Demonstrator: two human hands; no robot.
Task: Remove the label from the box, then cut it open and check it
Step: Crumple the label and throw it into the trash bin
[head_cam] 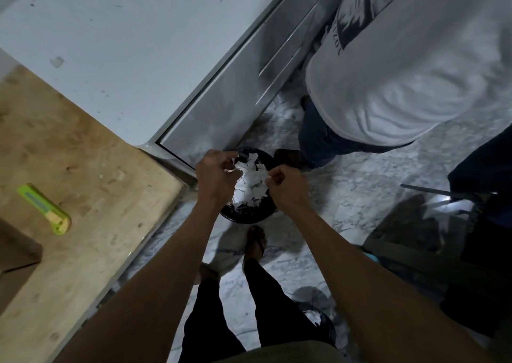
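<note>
Both hands pinch label scraps over the bin (249, 216) — left hand (216, 174) at nine o'clock, right hand (285, 184) at three; box cutter (44, 209) lies well left.

Both forearms bare, no sleeves, watch or rings visible on left hand (214, 175) or right hand (286, 186). Black trousers (266, 301), dark flip-flop sandal (256, 245). Olive-drab shirt hem (277, 353) at bottom edge.

Dim, cool light overall. The paper scraps (250, 181) glare white, perhaps overexposed. Soft shadows spread over the marble floor (357, 180). Wide-angle distortion bends the edges, and the corners look blurred.
</note>
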